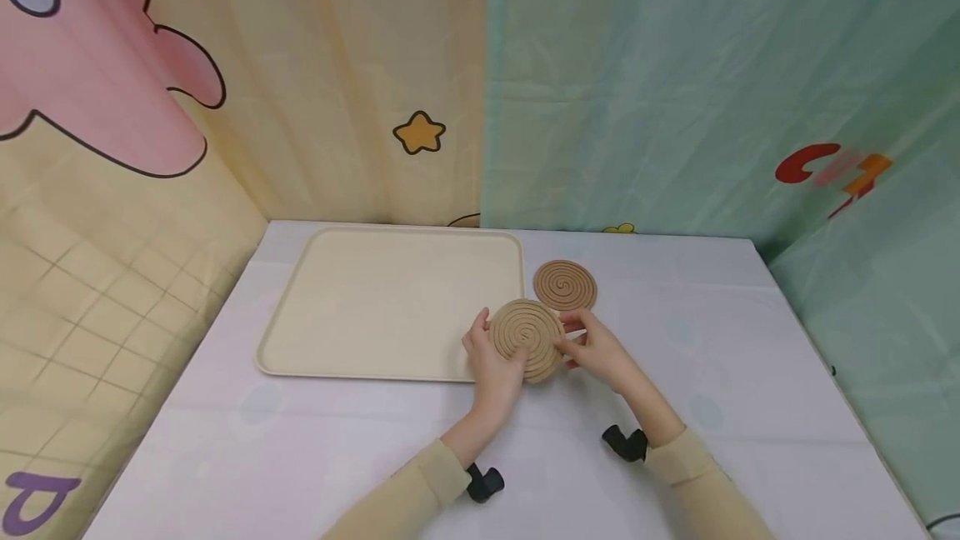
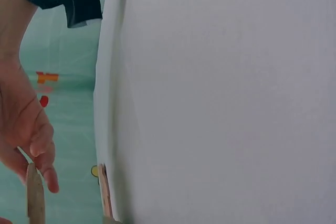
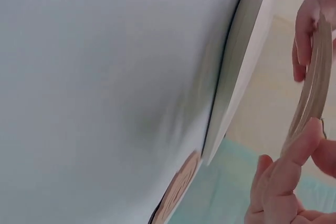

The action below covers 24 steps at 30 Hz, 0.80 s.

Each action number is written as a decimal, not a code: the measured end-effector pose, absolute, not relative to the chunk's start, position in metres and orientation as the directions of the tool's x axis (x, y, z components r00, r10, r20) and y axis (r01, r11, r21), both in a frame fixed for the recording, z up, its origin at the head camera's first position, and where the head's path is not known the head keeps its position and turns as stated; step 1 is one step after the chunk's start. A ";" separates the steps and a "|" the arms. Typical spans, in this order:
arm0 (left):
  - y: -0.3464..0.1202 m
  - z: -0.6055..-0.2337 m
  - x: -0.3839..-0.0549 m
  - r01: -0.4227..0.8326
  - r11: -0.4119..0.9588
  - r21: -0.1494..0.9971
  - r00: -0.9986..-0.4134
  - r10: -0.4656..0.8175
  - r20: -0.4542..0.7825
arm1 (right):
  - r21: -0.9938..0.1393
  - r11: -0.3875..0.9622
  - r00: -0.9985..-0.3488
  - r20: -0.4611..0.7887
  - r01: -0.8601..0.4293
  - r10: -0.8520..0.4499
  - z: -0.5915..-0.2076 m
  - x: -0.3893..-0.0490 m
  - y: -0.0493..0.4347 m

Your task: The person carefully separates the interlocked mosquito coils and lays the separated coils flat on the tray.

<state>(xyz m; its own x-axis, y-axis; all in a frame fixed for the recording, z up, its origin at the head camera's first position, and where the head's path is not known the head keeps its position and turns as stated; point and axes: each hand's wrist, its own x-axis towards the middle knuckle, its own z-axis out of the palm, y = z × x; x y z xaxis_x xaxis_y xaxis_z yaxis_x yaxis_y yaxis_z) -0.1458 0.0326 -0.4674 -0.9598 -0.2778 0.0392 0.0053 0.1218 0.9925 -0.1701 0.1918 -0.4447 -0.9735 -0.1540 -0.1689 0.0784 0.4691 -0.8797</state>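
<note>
A tan mosquito coil, a flat round spiral, is held up over the front right corner of the tray. My left hand grips its left side, the thumb lying across its face. At the right edge, my right hand pinches the rim between thumb and fingers. Seen edge-on in the right wrist view, the held coil shows layered lines along its side. Just behind it, a darker brown mosquito coil lies flat on the table, right of the tray.
A cream rectangular tray with a raised rim lies on the white-covered table, left of the hands. Printed curtains stand close behind the table and at both sides. Black camera mounts hang at both wrists.
</note>
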 end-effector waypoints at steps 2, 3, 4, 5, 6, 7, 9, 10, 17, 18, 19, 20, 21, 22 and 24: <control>0.027 -0.468 -0.149 0.028 0.103 0.994 -0.948 -0.313 0.059 | -0.903 0.420 -0.975 -0.165 0.090 -0.147 -0.445 -0.166 0.183; 0.024 -0.469 -0.150 0.040 0.091 0.995 -0.943 -0.326 0.068 | -0.915 0.392 -0.976 -0.163 0.095 -0.145 -0.445 -0.165 0.178; 0.021 -0.469 -0.151 0.052 0.081 0.995 -0.938 -0.337 0.076 | -0.925 0.366 -0.977 -0.159 0.097 -0.144 -0.445 -0.163 0.174; 0.018 -0.470 -0.152 0.060 0.066 0.996 -0.936 -0.342 0.079 | -0.935 0.340 -0.978 -0.158 0.103 -0.139 -0.445 -0.162 0.169; 0.015 -0.470 -0.152 0.060 0.044 0.997 -0.937 -0.343 0.071 | -0.944 0.312 -0.978 -0.157 0.108 -0.136 -0.446 -0.161 0.165; 0.012 -0.470 -0.153 0.064 0.023 0.998 -0.937 -0.343 0.068 | -0.951 0.286 -0.979 -0.155 0.113 -0.130 -0.446 -0.160 0.161; 0.006 -0.470 -0.154 0.057 -0.026 0.998 -0.940 -0.337 0.045 | -0.963 0.238 -0.983 -0.152 0.124 -0.101 -0.446 -0.159 0.154; 0.003 -0.469 -0.156 0.048 -0.056 0.997 -0.943 -0.332 0.027 | -0.968 0.216 -0.985 -0.148 0.126 -0.087 -0.446 -0.159 0.151; -0.011 -0.463 -0.163 -0.106 -0.259 0.960 -0.943 -0.281 -0.180 | -0.988 0.064 -0.990 -0.138 0.138 0.003 -0.449 -0.159 0.135; -0.011 -0.462 -0.164 -0.121 -0.309 0.943 -0.939 -0.273 -0.209 | -0.990 0.043 -0.991 -0.134 0.134 0.012 -0.450 -0.158 0.132; -0.012 -0.461 -0.165 -0.132 -0.360 0.924 -0.935 -0.263 -0.236 | -0.992 0.019 -0.992 -0.126 0.127 0.022 -0.451 -0.158 0.129; -0.012 -0.461 -0.166 -0.139 -0.412 0.901 -0.933 -0.250 -0.258 | -0.993 -0.003 -0.992 -0.118 0.118 0.032 -0.452 -0.158 0.126; -0.012 -0.460 -0.166 -0.143 -0.464 0.874 -0.930 -0.238 -0.279 | -0.994 -0.024 -0.993 -0.110 0.109 0.043 -0.453 -0.157 0.123; -0.012 -0.460 -0.167 -0.147 -0.511 0.847 -0.928 -0.226 -0.297 | -0.994 -0.046 -0.993 -0.102 0.100 0.054 -0.453 -0.157 0.119; -0.012 -0.458 -0.166 -0.154 -0.575 0.803 -0.922 -0.208 -0.325 | -0.992 -0.089 -0.993 -0.095 0.089 0.070 -0.455 -0.156 0.112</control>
<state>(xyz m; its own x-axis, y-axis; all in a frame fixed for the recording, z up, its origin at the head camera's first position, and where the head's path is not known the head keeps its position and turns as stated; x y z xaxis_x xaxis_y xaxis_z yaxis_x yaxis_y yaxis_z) -0.1660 -0.0119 -0.4584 -0.9224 -0.2079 -0.3254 -0.1536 -0.5755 0.8033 -0.1558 0.1121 -0.4547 -0.9929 0.0704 -0.0954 0.0889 -0.0895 -0.9920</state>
